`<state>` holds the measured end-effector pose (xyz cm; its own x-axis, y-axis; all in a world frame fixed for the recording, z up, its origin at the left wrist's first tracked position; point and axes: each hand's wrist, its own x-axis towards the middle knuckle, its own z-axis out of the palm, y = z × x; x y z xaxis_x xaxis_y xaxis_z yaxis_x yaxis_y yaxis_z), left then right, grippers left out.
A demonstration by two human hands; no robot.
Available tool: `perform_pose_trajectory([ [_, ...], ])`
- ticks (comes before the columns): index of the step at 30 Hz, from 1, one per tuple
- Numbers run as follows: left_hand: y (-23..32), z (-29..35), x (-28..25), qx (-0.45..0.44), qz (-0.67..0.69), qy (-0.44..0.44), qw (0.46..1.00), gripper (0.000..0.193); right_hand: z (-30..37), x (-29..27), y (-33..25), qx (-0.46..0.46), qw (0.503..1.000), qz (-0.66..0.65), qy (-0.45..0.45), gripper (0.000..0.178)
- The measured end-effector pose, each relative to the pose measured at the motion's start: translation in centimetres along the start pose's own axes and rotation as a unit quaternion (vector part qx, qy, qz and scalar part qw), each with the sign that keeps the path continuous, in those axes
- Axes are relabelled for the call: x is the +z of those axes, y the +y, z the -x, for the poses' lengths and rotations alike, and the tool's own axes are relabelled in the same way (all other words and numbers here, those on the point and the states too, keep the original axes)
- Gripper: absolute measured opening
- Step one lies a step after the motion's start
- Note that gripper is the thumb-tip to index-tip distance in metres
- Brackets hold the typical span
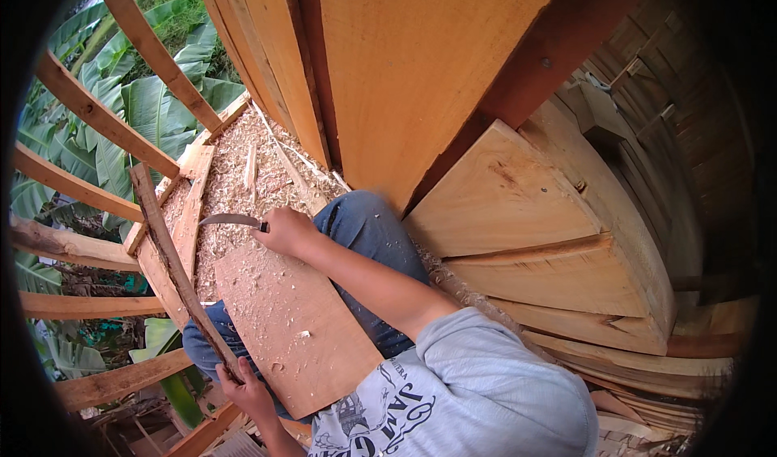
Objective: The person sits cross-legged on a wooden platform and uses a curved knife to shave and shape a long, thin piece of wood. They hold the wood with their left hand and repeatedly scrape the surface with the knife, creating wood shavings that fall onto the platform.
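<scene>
In my right hand [288, 232] is the dark handle of a knife with a curved blade [230, 219], its point toward the left. The fingers are wrapped round the handle. My left hand [249, 394] grips the lower end of a long, narrow wooden strip [174, 259] with a rough, dark face. Slanting up and away, the strip stands to the left of the blade, apart from it. Across my lap lies a flat wooden board [295, 327], sprinkled with shavings. My right forearm passes over the board's upper right edge.
Curled wood shavings [235, 161] cover the floor ahead. A railing of wooden slats [105, 121] curves along the left, with banana leaves [154, 113] beyond. Tall wooden panels [421, 60] rise in front. Stacked thick planks [526, 206] lie to the right.
</scene>
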<state>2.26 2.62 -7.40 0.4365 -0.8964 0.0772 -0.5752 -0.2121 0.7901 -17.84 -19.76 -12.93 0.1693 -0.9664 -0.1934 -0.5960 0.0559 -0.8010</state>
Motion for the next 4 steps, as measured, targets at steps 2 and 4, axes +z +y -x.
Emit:
perform_pose_trajectory([
  [2, -0.8, -1.0, 0.1, 0.011, 0.022, -0.016, 1.0, 0.027, 0.2, -0.6, 0.3, 0.01, 1.0, -0.019, -0.014, 0.046],
  [4, -0.2, -1.6, 0.4, 0.013, 0.046, -0.002, 0.999, 0.03, 0.0, -1.0, 0.2, 0.006, 1.0, 0.001, -0.031, 0.043],
])
